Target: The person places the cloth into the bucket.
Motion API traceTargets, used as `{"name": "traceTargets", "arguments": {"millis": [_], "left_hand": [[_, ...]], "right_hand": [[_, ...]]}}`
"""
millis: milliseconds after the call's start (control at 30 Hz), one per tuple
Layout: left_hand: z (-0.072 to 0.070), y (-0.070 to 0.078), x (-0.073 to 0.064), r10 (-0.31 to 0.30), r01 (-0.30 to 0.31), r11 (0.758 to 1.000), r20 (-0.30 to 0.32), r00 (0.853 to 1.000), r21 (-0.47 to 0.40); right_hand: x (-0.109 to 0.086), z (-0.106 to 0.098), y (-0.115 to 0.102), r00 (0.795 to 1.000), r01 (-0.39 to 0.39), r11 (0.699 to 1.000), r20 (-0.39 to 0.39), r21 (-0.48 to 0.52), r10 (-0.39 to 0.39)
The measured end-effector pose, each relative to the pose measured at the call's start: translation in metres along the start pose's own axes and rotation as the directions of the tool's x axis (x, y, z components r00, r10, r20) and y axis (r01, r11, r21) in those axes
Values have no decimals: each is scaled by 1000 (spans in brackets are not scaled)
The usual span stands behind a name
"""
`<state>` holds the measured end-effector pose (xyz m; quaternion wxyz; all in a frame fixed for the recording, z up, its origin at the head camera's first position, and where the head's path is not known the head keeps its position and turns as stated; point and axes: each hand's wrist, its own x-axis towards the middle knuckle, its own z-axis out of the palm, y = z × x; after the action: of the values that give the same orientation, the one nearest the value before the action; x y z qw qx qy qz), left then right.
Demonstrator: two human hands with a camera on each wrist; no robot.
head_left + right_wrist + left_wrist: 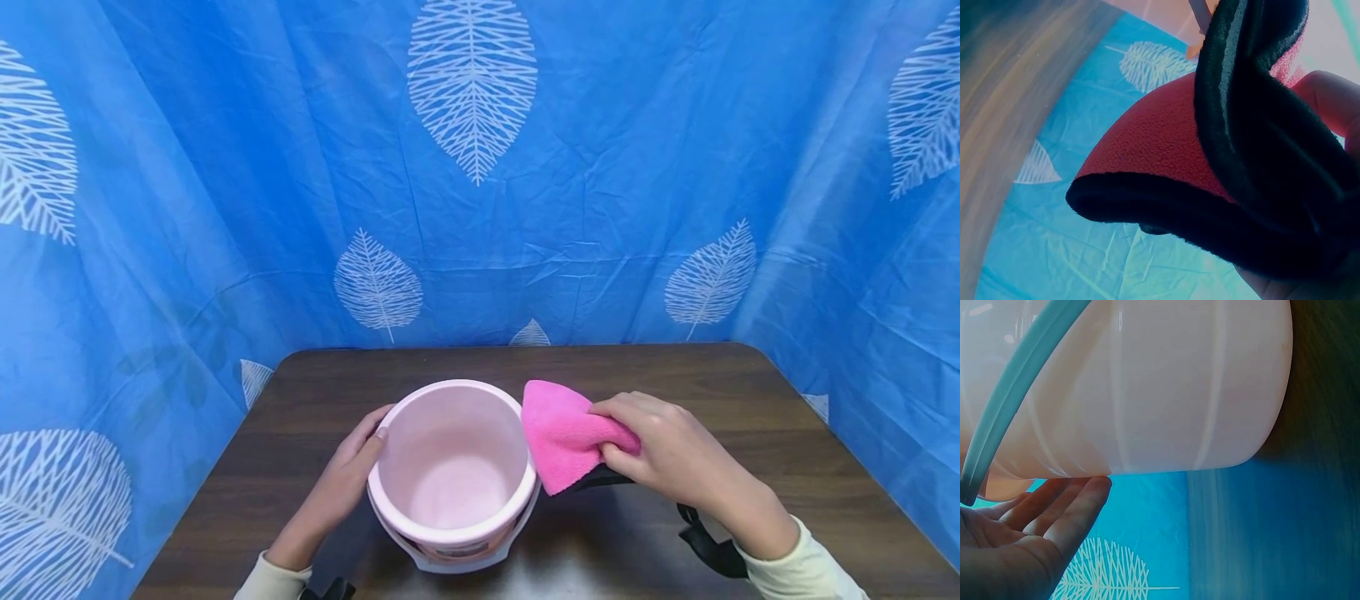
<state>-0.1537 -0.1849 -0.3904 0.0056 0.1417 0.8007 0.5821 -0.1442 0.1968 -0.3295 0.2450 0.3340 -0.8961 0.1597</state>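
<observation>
A pale pink bucket (pixel 457 492) stands upright on the table, its mouth facing up and its inside bare. My left hand (pixel 341 475) holds it at the left, the thumb over the rim and the fingers along the outer wall. In the left wrist view, the fingers (pixel 1079 515) touch the side of the bucket (pixel 1166 387), below its handle (pixel 1016 387). My right hand (pixel 667 446) grips a bunched bright pink cloth (pixel 558 433) at the bucket's right rim. The right wrist view shows the cloth's folded, dark-looking underside (pixel 1260 144); whether it touches the rim I cannot tell.
The dark wooden table (pixel 637 367) has rounded far corners. Behind it and at both sides hangs a blue curtain (pixel 585 167) with white leaf prints. Black straps (pixel 712 546) sit around the wrists.
</observation>
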Motion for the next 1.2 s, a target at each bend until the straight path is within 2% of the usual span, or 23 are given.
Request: {"name": "traceTargets", "arguments": {"millis": [267,367,567,833,1200], "left_hand": [[0,12,-1,-22,22,1000,4,1000,-9],[0,9,-1,-26,26,1000,4,1000,-3],[0,-1,-1,7,-7,1000,5,1000,-6],[0,-1,-1,34,-34,999,22,999,-12],[1,-4,0,-2,1,1000,-17,1000,-24]], "right_hand": [[4,-1,-2,1000,23,1000,-8,5,-23],[5,-2,-3,1000,30,1000,-6,4,-30],[8,-4,-6,999,32,999,1,9,-32],[13,-5,-10,999,44,999,18,24,-44],[22,-6,-16,998,55,997,35,49,-57]]}}
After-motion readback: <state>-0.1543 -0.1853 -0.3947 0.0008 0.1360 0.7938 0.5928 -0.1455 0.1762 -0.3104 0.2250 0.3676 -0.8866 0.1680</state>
